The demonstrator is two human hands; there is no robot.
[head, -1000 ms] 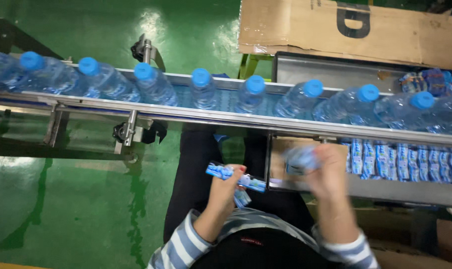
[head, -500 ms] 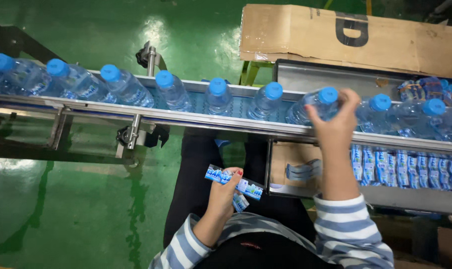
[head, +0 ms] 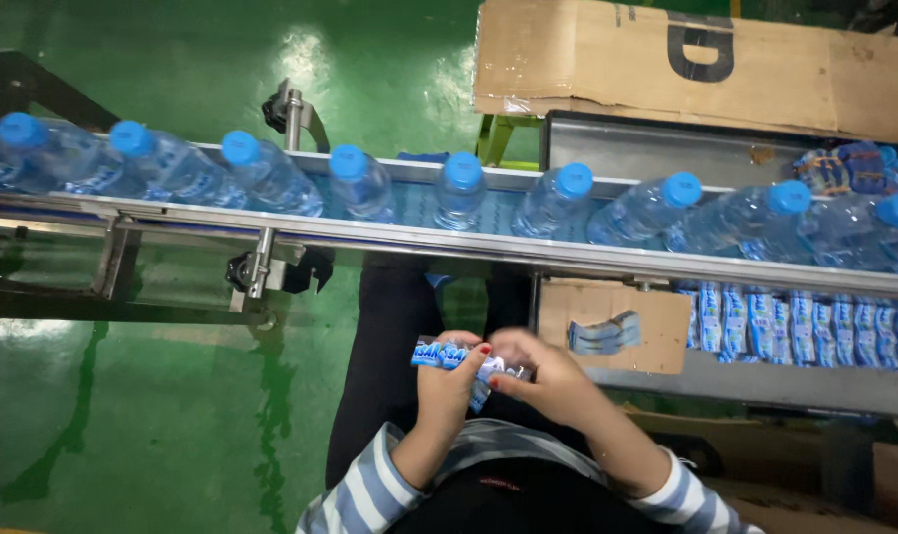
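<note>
My left hand holds a small bundle of blue-and-white bottle labels over my lap. My right hand is right beside it, its fingertips pinching at the right end of the same bundle. In front of me a steel conveyor carries a row of clear water bottles with blue caps, passing from right to left. Neither hand touches a bottle.
A steel tray at right holds rows of label bundles and a piece of cardboard with a loose label stack. A flattened cardboard box lies beyond the belt. More bottles crowd the far right. The floor is glossy green.
My right hand came back from a bottle cap on the belt down to the label bundle in my left hand. The bottles moved left along the conveyor.
</note>
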